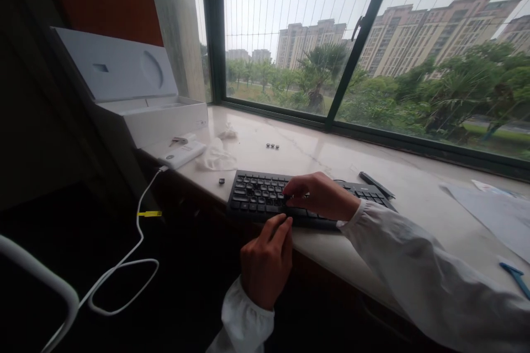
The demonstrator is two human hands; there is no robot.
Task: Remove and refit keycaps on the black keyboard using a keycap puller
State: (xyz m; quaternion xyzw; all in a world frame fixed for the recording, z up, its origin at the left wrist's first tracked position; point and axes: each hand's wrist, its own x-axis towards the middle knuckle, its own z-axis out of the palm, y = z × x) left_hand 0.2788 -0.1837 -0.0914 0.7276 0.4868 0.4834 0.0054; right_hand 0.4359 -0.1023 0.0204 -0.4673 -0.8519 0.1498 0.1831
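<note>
A black keyboard (248, 207) lies along the front of the marble sill, with gaps in its left part where keycaps are off. My right hand (321, 196) reaches over its middle, thumb and forefinger pinched down at the keys; whatever is between them is hidden. At the keyboard's front edge, my left hand (267, 259) has its fingers drawn together, and I cannot make out if anything small is in them. One loose keycap (222, 181) sits left of the keyboard. Farther back stand three small dark keycaps (272, 146) in a row.
An open white box (165, 124) stands at the left end, near a white power bank (182, 154) with a white cable (141, 231). Crumpled plastic (217, 155) lies beside it. On the right are a black pen-like object (376, 184), papers (488, 215) and a blue tool (515, 277).
</note>
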